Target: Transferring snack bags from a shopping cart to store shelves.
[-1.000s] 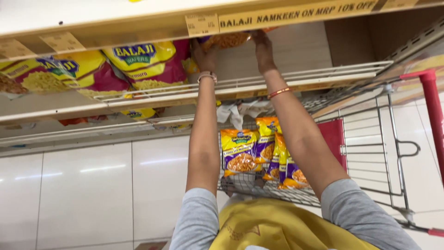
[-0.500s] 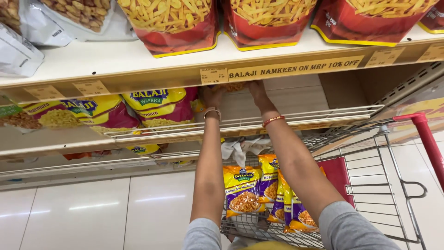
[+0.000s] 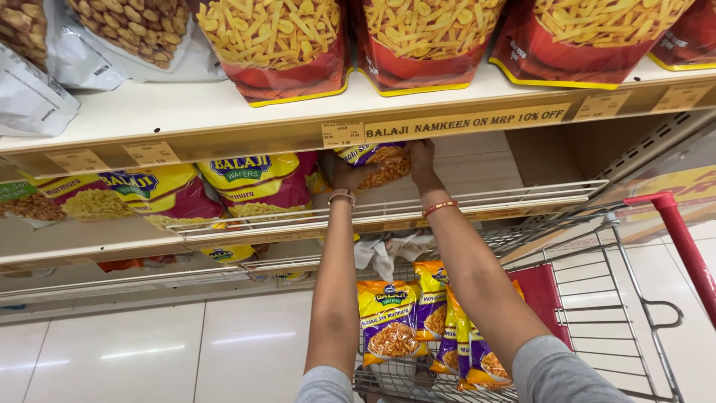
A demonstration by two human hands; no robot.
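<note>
Glossy purple and yellow plastic film wraps the snack packet point(image 3: 377, 163) that we hold up under the front edge of the cream upper shelf point(image 3: 224, 119), at the mouth of the middle shelf point(image 3: 477, 201), with orange fried bits printed across its crinkled face. Our left hand point(image 3: 344, 176) closes on the packet's left end, fingers curled round it, a thin metal bangle at the wrist. Our right hand point(image 3: 422, 160) closes on its right end, thumb and fingers pinching the film, a red and gold bangle at that wrist. Both grips are tight on the packet, and it hangs between them clear of the shelf board.

A white wire rail point(image 3: 388, 213) runs along the front edge of the middle shelf, just below our wrists. To the left, behind the same rail, lie puffy yellow and pink pouches point(image 3: 253, 183) with a shiny finish. Along the upper shelf's front edge stand red stand-up bags point(image 3: 287, 45) with clear windows showing pale yellow sticks, and matte silver bags point(image 3: 45, 75) sit toward its left end.

Below our forearms stands a metal wire trolley point(image 3: 597, 298) with a red handle point(image 3: 682, 246); more purple and yellow packets point(image 3: 391, 321) stand upright in its basket beside a crumpled white cloth point(image 3: 384, 250). Glossy white tiles point(image 3: 149, 351) cover the floor.
</note>
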